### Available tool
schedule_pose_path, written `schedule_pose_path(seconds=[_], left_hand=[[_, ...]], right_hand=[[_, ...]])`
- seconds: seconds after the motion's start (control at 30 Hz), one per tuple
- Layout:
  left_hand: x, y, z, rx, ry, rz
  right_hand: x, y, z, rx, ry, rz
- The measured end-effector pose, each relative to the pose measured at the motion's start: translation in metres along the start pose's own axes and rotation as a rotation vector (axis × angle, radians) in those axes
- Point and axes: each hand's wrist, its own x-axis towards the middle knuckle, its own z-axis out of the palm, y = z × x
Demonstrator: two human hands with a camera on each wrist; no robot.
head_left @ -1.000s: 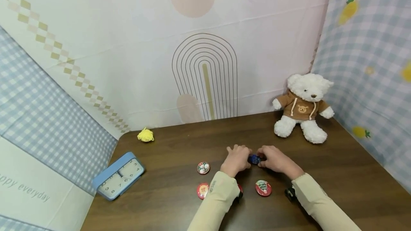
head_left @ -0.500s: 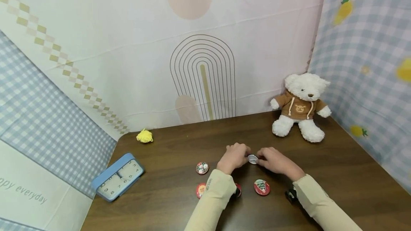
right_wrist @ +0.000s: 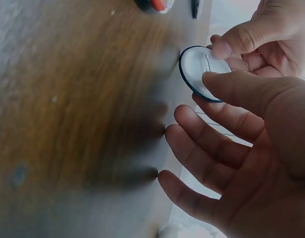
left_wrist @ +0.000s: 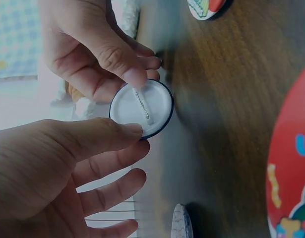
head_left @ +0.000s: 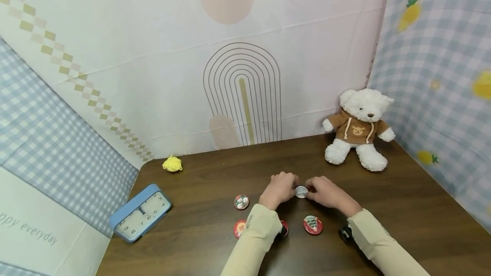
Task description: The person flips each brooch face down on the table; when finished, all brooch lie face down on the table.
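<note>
A round pin-back button badge [head_left: 301, 191] is held just over the table with its white metal back and pin showing. My left hand [head_left: 279, 188] pinches one side of it; in the left wrist view the thumb lies on the badge's back [left_wrist: 159, 101]. Across from it my right hand [head_left: 327, 191] grips the other side, thumb on the back near the pin, remaining fingers spread loosely in the right wrist view. The badge's front is turned away. Nearer me lie a tree-pattern badge [head_left: 313, 225], a red-and-gold badge [head_left: 238, 228] and a red one [head_left: 285, 228] partly under the left wrist.
Left of the hands lies another patterned badge [head_left: 241, 202]. A blue clock [head_left: 142, 213] and a yellow yarn bundle [head_left: 172, 163] are on the table's left side. A white teddy bear [head_left: 358, 129] in a brown hoodie sits at the back right, before the fabric wall.
The badge has been turned over between the hands: its blue front showed one second ago, its white back shows now. Both hands stay in nearly the same spot.
</note>
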Motion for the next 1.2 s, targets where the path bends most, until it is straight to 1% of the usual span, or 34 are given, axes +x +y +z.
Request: schedule_pose_path(seconds=[0.2, 0.4, 0.67, 0.8, 0.97, 1.2], left_hand=[[-0.003, -0.003, 0.002, 0.008, -0.011, -0.034], [-0.003, -0.005, 0.0, 0.016, -0.023, -0.072], [-0.002, -0.005, 0.001, 0.048, -0.007, -0.071], [-0.001, -0.003, 0.002, 0.074, -0.015, -0.091], [-0.003, 0.0, 0.002, 0.096, -0.047, -0.119], [-0.005, 0.0, 0.001, 0.107, -0.052, -0.13]], right_hand=[[0.004, 0.002, 0.006, 0.01, 0.049, 0.007], [0.012, 0.001, 0.009, 0.027, 0.098, 0.009], [0.02, -0.006, 0.011, -0.044, 0.083, -0.006], [0.02, -0.006, 0.012, -0.071, 0.075, 0.029], [0.018, -0.004, 0.014, -0.097, 0.048, 0.08], [0.016, -0.005, 0.007, -0.09, 0.036, 0.08]])
